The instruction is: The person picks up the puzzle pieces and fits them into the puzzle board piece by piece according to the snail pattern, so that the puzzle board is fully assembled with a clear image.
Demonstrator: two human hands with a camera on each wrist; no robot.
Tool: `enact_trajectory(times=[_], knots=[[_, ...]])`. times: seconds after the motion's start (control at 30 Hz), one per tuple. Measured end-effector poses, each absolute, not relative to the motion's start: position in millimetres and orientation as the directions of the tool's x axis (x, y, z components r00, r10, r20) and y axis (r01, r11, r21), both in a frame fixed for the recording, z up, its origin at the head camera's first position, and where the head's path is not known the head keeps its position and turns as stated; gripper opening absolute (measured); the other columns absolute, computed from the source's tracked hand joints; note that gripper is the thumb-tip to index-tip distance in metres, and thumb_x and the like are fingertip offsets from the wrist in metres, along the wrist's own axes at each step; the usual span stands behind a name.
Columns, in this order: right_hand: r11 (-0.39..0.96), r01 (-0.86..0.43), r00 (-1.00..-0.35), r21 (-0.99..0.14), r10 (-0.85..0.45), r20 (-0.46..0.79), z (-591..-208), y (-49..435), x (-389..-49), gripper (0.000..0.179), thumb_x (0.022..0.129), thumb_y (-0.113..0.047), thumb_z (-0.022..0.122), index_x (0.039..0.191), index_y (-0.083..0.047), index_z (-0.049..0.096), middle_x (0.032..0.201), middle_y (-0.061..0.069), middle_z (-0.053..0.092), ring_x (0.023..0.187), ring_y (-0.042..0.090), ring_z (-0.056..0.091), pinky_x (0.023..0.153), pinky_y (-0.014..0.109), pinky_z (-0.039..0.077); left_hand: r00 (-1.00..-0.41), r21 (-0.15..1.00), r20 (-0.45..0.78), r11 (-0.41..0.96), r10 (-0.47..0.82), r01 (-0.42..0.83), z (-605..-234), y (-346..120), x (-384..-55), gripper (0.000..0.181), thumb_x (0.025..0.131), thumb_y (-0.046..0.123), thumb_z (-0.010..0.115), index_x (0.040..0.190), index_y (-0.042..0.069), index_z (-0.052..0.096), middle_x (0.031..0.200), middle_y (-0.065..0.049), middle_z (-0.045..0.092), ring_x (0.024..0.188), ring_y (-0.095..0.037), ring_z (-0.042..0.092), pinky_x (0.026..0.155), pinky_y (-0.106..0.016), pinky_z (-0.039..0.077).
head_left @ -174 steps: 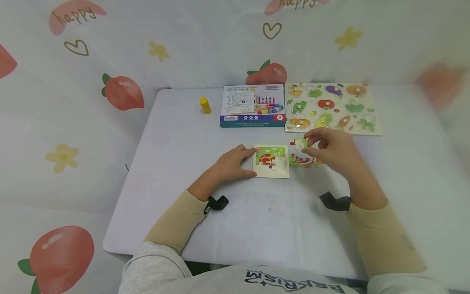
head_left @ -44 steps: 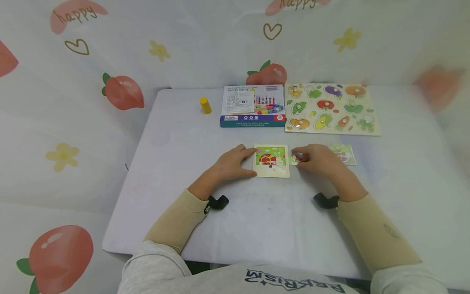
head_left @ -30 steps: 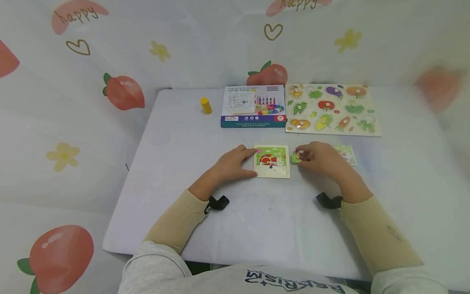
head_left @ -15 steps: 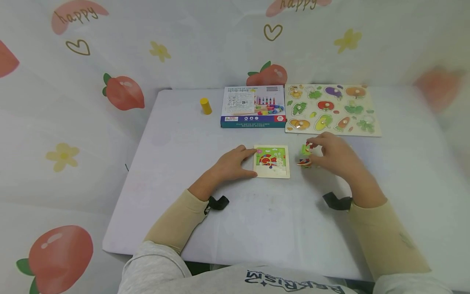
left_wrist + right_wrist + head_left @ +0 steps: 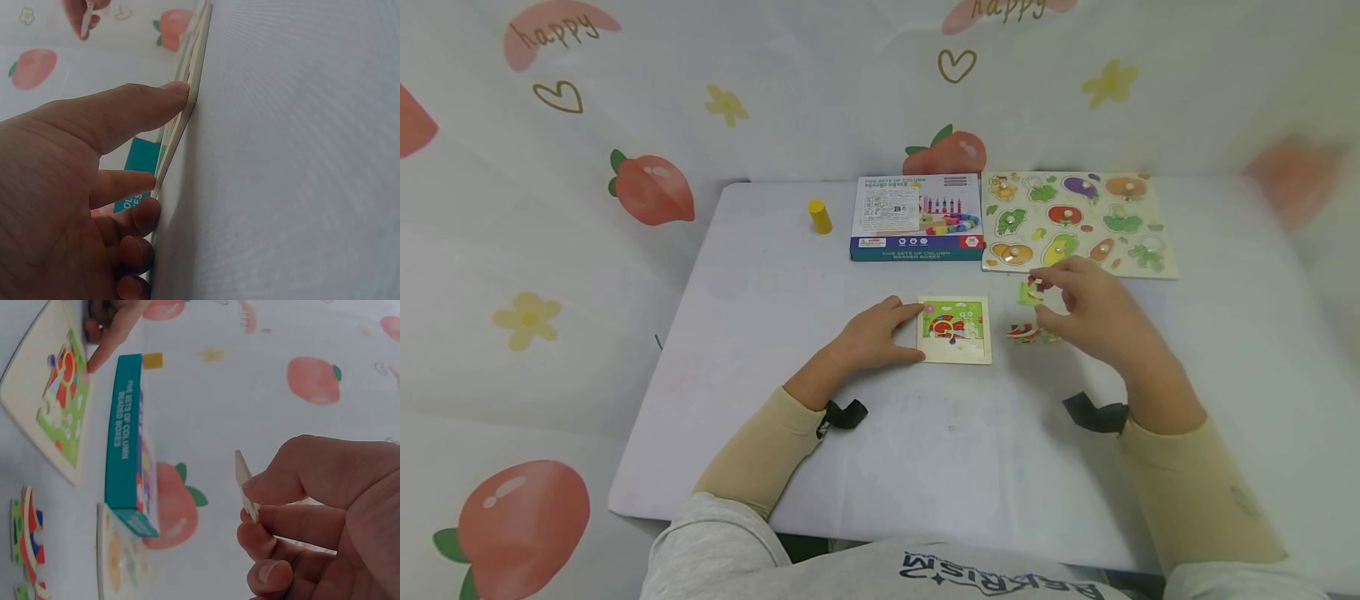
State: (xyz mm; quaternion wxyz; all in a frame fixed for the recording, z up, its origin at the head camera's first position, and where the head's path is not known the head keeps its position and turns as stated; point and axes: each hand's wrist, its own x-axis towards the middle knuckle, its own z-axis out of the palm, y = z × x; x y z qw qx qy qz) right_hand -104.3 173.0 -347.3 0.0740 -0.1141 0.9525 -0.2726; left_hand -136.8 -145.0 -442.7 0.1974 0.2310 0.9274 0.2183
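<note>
A square wooden puzzle board [image 5: 955, 352] with a snail picture lies flat in front of me; the snail pieces fill its upper part, and its lower strip shows bare wood. My left hand [image 5: 874, 333] rests at the board's left side, index finger and thumb spread and touching its edge. Between thumb and fingertips, my right hand [image 5: 1093, 312] pinches a small puzzle piece [image 5: 1030, 292], green with red, raised off the table. The right wrist view shows the piece [image 5: 245, 487] edge-on. Beneath that hand lie loose puzzle pieces [image 5: 1022, 333], red, green and blue, partly covered by it.
Behind the board stands a flat box of beads [image 5: 917, 218], labelled as column beaded boxes. A vegetable peg puzzle [image 5: 1067, 225] lies right of it, close behind my right hand. To the box's left is a yellow cylinder [image 5: 820, 217]. A peach-patterned cloth hangs behind.
My right hand has picked a puzzle piece from the loose ones and moved up and right with it. The snail picture has gained pieces since the oldest frame. My left hand stays put.
</note>
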Motion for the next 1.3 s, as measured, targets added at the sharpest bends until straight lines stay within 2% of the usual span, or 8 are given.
enact_trajectory(times=[0.2,0.37,0.57,0.77,0.9,1.07,1.3], knots=[[0.803,-0.23,-0.959,-0.55,-0.282,-0.011,-338,161,-98,0.055,0.088,-0.014,0.072,0.141,-0.004,0.062,0.116,0.012,0.056,0.09,0.028,0.048,0.066,0.041,0.042,-0.814,0.488,-0.266,0.8,0.516,0.349,-443,-145,-137,0.083,0.087,0.05,0.078,0.157,0.021,0.045,0.108,-0.001,0.049,0.095,-0.017,0.048,0.077,-0.032,0.041],[0.798,-0.266,-0.948,-0.541,-0.318,-0.003,-335,148,-97,0.054,0.089,-0.016,0.073,0.141,-0.005,0.062,0.116,0.012,0.058,0.089,0.027,0.05,0.065,0.039,0.043,-0.815,0.486,-0.271,0.803,0.513,0.343,-442,-145,-137,0.083,0.087,0.051,0.078,0.157,0.021,0.045,0.108,-0.001,0.05,0.095,-0.017,0.048,0.077,-0.032,0.041],[0.806,-0.318,-0.932,-0.5,-0.362,0.01,-341,130,-97,0.053,0.09,-0.018,0.073,0.14,-0.006,0.062,0.122,0.012,0.06,0.095,0.028,0.056,0.074,0.041,0.052,-0.813,0.491,-0.277,0.802,0.513,0.339,-443,-145,-137,0.084,0.087,0.05,0.078,0.157,0.02,0.045,0.11,0.0,0.05,0.096,-0.017,0.048,0.077,-0.032,0.041],[0.809,-0.317,-0.925,-0.496,-0.38,-0.028,-349,112,-98,0.05,0.088,-0.018,0.073,0.137,-0.01,0.066,0.122,0.01,0.062,0.106,0.03,0.06,0.085,0.046,0.054,-0.809,0.49,-0.27,0.798,0.522,0.351,-442,-146,-137,0.083,0.087,0.05,0.078,0.157,0.02,0.045,0.109,-0.002,0.05,0.095,-0.017,0.048,0.078,-0.032,0.041],[0.797,-0.328,-0.913,-0.507,-0.405,-0.045,-357,101,-99,0.05,0.088,-0.019,0.074,0.136,-0.009,0.066,0.123,0.01,0.061,0.107,0.029,0.06,0.087,0.046,0.053,-0.808,0.497,-0.264,0.792,0.527,0.354,-441,-146,-138,0.082,0.088,0.049,0.078,0.157,0.02,0.045,0.111,-0.001,0.05,0.097,-0.017,0.048,0.081,-0.033,0.043],[0.782,-0.359,-0.895,-0.51,-0.443,-0.048,-369,89,-102,0.051,0.086,-0.019,0.076,0.135,-0.007,0.068,0.119,0.009,0.061,0.099,0.024,0.059,0.084,0.042,0.053,-0.809,0.504,-0.257,0.787,0.529,0.355,-442,-146,-138,0.082,0.088,0.048,0.078,0.157,0.019,0.045,0.11,-0.001,0.05,0.098,-0.017,0.048,0.082,-0.033,0.043],[0.791,-0.335,-0.885,-0.512,-0.45,-0.117,-383,77,-105,0.053,0.086,-0.019,0.076,0.137,-0.008,0.067,0.118,0.009,0.059,0.097,0.025,0.057,0.082,0.04,0.052,-0.811,0.506,-0.252,0.786,0.528,0.354,-443,-146,-138,0.081,0.087,0.047,0.08,0.156,0.02,0.046,0.107,-0.001,0.049,0.096,-0.017,0.048,0.079,-0.032,0.042]])
